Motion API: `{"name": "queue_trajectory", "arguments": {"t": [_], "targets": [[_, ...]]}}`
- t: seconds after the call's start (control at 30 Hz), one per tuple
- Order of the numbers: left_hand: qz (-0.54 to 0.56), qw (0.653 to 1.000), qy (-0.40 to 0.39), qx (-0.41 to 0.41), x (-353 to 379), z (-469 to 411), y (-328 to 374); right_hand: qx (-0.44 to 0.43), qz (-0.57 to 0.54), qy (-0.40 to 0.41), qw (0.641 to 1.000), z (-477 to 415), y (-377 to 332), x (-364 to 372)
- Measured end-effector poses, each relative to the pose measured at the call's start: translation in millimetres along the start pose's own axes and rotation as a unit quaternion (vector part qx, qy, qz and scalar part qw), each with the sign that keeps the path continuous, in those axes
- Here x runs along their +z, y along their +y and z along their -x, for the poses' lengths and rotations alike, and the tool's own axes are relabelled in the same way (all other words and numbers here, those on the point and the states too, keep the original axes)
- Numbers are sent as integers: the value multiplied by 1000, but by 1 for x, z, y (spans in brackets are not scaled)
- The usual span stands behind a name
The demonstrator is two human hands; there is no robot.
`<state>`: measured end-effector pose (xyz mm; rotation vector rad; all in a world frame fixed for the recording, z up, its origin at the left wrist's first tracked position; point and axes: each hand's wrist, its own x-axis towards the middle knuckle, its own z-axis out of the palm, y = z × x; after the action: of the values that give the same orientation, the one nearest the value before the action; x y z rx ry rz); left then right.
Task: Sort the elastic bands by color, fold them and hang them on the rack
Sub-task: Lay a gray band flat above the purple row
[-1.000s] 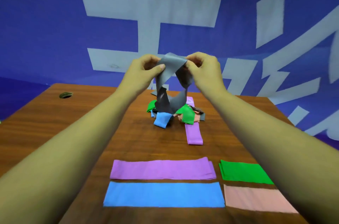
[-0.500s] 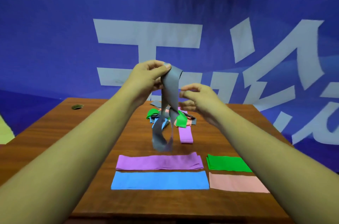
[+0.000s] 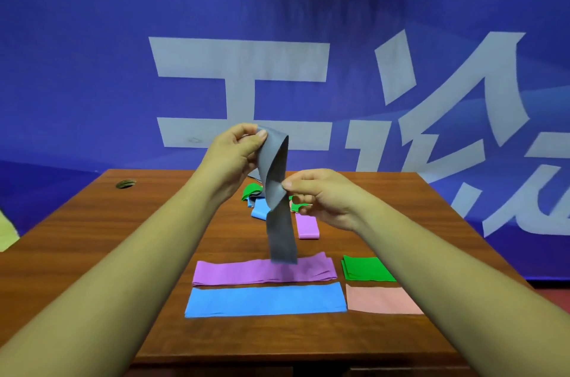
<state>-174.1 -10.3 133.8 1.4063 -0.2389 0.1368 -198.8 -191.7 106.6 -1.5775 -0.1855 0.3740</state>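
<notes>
A grey elastic band (image 3: 279, 216) hangs twisted above the table. My left hand (image 3: 234, 157) pinches its top end, and my right hand (image 3: 324, 194) pinches it lower down at the twist. Its free end dangles just over the flat purple bands (image 3: 262, 271). In front of those lies a flat blue band (image 3: 265, 299). To the right sit folded green bands (image 3: 367, 268) and a pink band (image 3: 382, 299). A mixed pile of loose bands (image 3: 259, 200) lies behind the hands, with a purple band (image 3: 307, 225) sticking out of it.
The wooden table (image 3: 123, 238) has a round cable hole (image 3: 125, 184) at its far left. A blue banner with large pale characters (image 3: 240, 59) fills the wall behind. No rack is in view.
The grey band has been lifted clear of the pile and now hangs straight down. My right hand let go of its top and moved down to pinch it at the middle.
</notes>
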Motion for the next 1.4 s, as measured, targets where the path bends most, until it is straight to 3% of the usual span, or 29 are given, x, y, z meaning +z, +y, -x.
{"name": "queue_trajectory", "arguments": {"t": [0.2,0.27,0.33,0.37,0.43,0.53,0.63,0.8,0.87,0.93,1.0,1.2,1.3,1.4], "targets": [[-2,996,45,-74,-22,0,-25,-39,38,2,998,4,-11,-5],[-166,981,41,-95,-26,1,-32,-61,36,34,997,4,-20,-1],[-409,909,55,-67,-30,2,-39,-81,-3,72,994,2,-31,3],[-465,881,76,-41,-29,4,-40,-89,-26,92,991,1,-36,5],[-427,899,99,25,-22,9,-32,-103,-56,125,985,-3,-45,7],[-234,966,17,106,-4,14,-16,-120,-43,168,978,-7,-53,9],[-271,949,-80,143,13,23,-8,-130,-41,194,972,-8,-57,7],[-270,948,-40,161,12,21,-18,-154,-15,144,977,3,-56,-6],[-246,956,-43,152,13,22,-19,-172,102,134,971,8,-56,-11],[-219,964,-48,145,15,23,-18,-204,267,167,927,9,-57,-15],[-208,967,-39,139,17,22,-19,-225,344,195,891,7,-58,-16],[-205,969,-61,124,15,22,-25,-208,397,128,885,4,-58,-3],[-116,987,-108,41,4,21,-37,-214,370,147,892,-3,-56,1],[-123,977,-174,-27,-9,26,-55,-207,298,189,913,-11,-59,1]]}}
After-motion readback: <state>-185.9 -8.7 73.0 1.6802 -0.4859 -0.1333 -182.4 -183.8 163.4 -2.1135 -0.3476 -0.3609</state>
